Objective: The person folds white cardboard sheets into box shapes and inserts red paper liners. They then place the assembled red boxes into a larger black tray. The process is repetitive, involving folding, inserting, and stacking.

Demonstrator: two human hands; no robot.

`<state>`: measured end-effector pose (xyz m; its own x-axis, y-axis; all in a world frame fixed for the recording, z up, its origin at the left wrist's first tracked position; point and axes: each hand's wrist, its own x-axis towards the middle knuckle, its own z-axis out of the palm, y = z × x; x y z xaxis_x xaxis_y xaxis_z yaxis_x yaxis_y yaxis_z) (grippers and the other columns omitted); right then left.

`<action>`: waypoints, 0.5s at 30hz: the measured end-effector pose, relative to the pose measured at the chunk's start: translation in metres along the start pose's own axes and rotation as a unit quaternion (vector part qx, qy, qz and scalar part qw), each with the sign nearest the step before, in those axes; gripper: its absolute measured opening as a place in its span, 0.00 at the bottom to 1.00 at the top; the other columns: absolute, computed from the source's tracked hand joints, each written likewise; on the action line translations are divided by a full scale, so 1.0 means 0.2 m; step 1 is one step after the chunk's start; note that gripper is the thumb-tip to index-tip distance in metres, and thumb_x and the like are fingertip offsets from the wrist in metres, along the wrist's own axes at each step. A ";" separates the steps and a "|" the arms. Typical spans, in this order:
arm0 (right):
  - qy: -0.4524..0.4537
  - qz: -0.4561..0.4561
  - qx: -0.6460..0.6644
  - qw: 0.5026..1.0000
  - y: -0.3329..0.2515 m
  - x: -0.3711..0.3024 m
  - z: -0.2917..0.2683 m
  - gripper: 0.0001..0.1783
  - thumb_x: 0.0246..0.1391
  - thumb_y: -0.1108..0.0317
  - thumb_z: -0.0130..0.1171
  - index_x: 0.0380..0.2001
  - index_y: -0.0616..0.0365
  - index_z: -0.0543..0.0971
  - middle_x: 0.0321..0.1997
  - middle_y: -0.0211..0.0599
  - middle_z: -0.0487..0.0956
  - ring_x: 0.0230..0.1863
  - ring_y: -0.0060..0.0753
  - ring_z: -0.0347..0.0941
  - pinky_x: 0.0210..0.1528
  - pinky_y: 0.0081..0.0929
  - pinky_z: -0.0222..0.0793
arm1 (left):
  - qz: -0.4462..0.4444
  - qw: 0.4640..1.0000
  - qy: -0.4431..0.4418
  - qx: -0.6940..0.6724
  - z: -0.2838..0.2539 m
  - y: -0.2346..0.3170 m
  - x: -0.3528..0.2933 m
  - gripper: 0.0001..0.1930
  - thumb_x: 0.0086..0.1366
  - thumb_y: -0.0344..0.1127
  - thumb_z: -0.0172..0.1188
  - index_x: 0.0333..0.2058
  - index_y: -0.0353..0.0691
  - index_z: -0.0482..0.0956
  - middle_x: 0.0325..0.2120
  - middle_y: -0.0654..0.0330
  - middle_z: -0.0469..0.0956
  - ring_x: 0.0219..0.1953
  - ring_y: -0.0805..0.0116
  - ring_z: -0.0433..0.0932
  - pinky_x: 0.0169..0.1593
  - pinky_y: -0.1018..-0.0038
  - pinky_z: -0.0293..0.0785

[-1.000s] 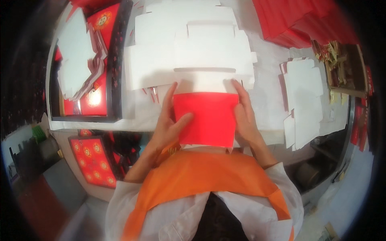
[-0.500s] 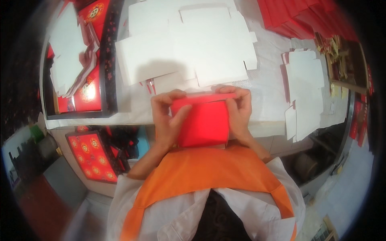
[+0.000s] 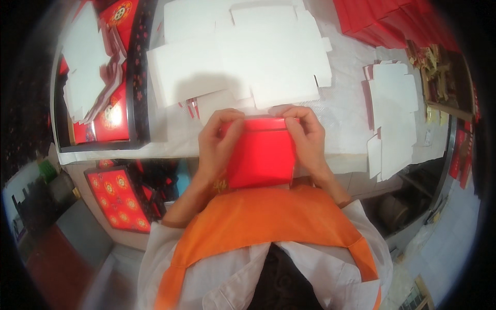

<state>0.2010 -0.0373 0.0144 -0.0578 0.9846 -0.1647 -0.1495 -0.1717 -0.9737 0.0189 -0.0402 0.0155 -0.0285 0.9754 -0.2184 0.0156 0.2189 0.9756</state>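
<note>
A red cardboard box [image 3: 262, 157] is held upright against the front of my orange apron, at the table's near edge. My left hand [image 3: 221, 137] grips its far left corner, thumb on the red face and fingers curled behind. At the far right corner my right hand [image 3: 306, 135] grips the same way, thumb pressing near the top edge. A narrow red flap lies folded along the far edge between both thumbs. Gold print shows low on the box's left side. The fingertips behind the box are partly hidden.
Flat white box blanks [image 3: 268, 57] lie spread on the white-covered table beyond my hands. More blanks [image 3: 395, 113] are stacked at the right, and others [image 3: 85, 67] rest on a black-rimmed red tray [image 3: 138, 98] at the left. Red boxes [image 3: 382, 20] and a carton of gold packets [image 3: 444, 72] stand far right.
The red flap along the box's far edge was raised, with a gap under it; now it lies pressed down. Both hands stay at the corners, and my left thumb has shifted toward the far edge.
</note>
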 end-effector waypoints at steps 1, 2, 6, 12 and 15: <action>-0.003 -0.002 0.004 1.000 0.01 0.00 0.00 0.03 0.56 0.76 0.47 0.33 0.62 0.70 0.40 0.36 0.73 0.41 0.20 0.68 0.45 0.19 0.64 | 0.005 1.000 0.004 0.018 -0.01 -0.01 -0.01 0.03 0.59 0.26 0.53 0.31 0.33 0.74 0.36 0.61 0.74 0.38 0.76 0.69 0.43 0.82 0.64; -0.004 0.003 0.006 1.000 0.01 -0.01 0.00 0.03 0.56 0.76 0.47 0.32 0.62 0.70 0.40 0.35 0.73 0.40 0.20 0.68 0.45 0.19 0.64 | 0.012 0.999 0.007 0.036 -0.01 -0.02 -0.01 0.03 0.59 0.26 0.53 0.31 0.33 0.74 0.35 0.61 0.74 0.38 0.76 0.69 0.43 0.82 0.64; 0.003 0.011 0.004 1.000 0.02 -0.02 0.01 0.03 0.55 0.76 0.47 0.29 0.62 0.70 0.40 0.36 0.74 0.40 0.21 0.67 0.44 0.18 0.64 | 0.013 0.999 0.042 0.007 -0.01 -0.03 -0.03 0.03 0.58 0.26 0.55 0.27 0.32 0.72 0.33 0.60 0.74 0.35 0.75 0.70 0.41 0.81 0.66; 0.065 0.045 -0.001 0.997 0.04 -0.05 0.01 0.05 0.53 0.76 0.50 0.23 0.62 0.70 0.39 0.35 0.74 0.40 0.22 0.68 0.44 0.20 0.64 | 0.028 0.995 0.071 0.060 0.02 -0.05 -0.04 0.06 0.56 0.26 0.57 0.23 0.34 0.70 0.30 0.60 0.74 0.28 0.75 0.69 0.33 0.81 0.66; 0.034 -0.048 -0.020 0.998 0.06 -0.01 -0.01 0.05 0.52 0.75 0.51 0.23 0.63 0.71 0.39 0.36 0.74 0.39 0.25 0.69 0.43 0.22 0.65 | 0.081 0.977 0.001 0.196 0.03 0.13 0.01 0.11 0.49 0.27 0.64 0.29 0.35 0.70 0.29 0.57 0.74 0.29 0.72 0.71 0.33 0.78 0.68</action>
<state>0.2012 -0.0419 0.0024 0.0215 0.9967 -0.0784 -0.1123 -0.0755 -0.9908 0.0258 -0.0334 0.0398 0.0032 0.9981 -0.0618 0.4025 0.0553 0.9138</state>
